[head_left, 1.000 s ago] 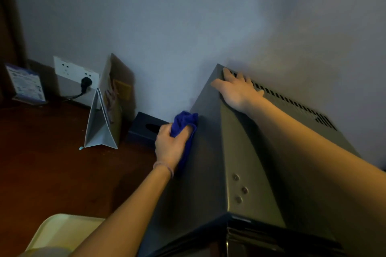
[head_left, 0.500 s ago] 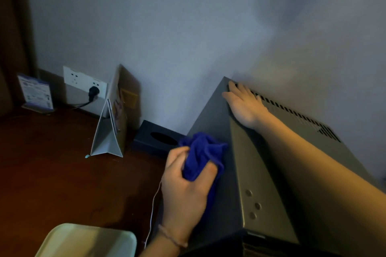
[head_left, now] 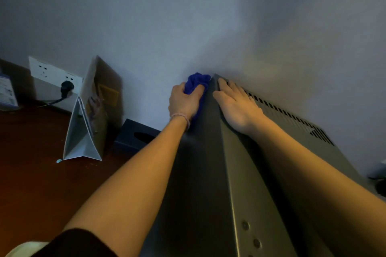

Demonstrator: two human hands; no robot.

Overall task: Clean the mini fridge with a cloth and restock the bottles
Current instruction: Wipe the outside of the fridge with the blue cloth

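Wiping of the mini fridge [head_left: 200, 183] looks under way, judging by its outer side; no bottles show, so restocking seems left. At the fridge's far top corner, the left hand [head_left: 183, 102] grips the bunched blue cloth [head_left: 197, 81] against the side; beside it, the right hand [head_left: 236, 106] lies flat on top.

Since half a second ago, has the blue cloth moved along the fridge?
Yes. The blue cloth has gone up the mini fridge side, toward the wall, beside the right hand.
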